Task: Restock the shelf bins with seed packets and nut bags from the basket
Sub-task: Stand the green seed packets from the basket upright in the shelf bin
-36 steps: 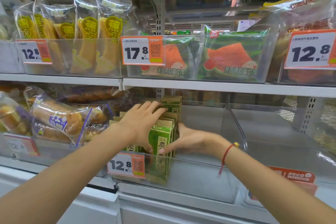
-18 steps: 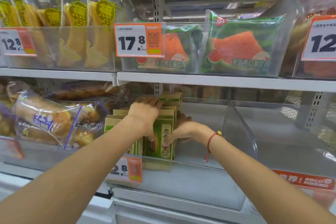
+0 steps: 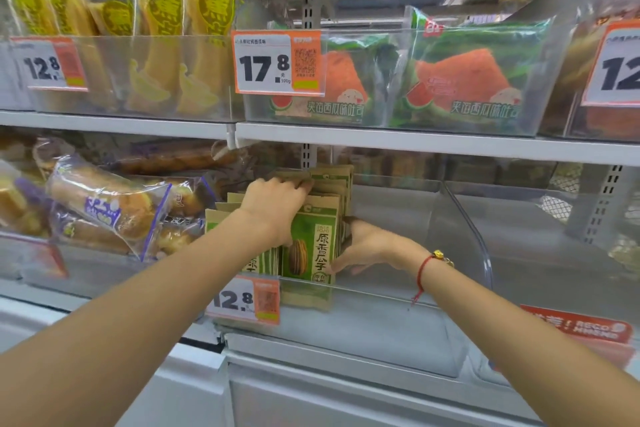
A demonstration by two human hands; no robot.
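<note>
Several green and tan sunflower seed packets (image 3: 313,246) stand upright in rows at the left end of a clear shelf bin (image 3: 381,329) on the lower shelf. My left hand (image 3: 275,204) lies over the tops of the packets, fingers curled on the back ones. My right hand (image 3: 367,246) presses flat against the right side of the stack, its fingers partly hidden behind the front packet. The basket is out of view.
A 12.8 price tag (image 3: 244,300) hangs on the bin's front. Bagged bread rolls (image 3: 104,201) fill the bin to the left. A clear divider (image 3: 467,229) bounds the bin on the right. Watermelon toast bags (image 3: 460,80) and banana bread bags (image 3: 156,31) sit above.
My left hand has slid farther back over the packet tops. The right hand has pushed in closer against the stack's side, and the camera has moved nearer the shelf.
</note>
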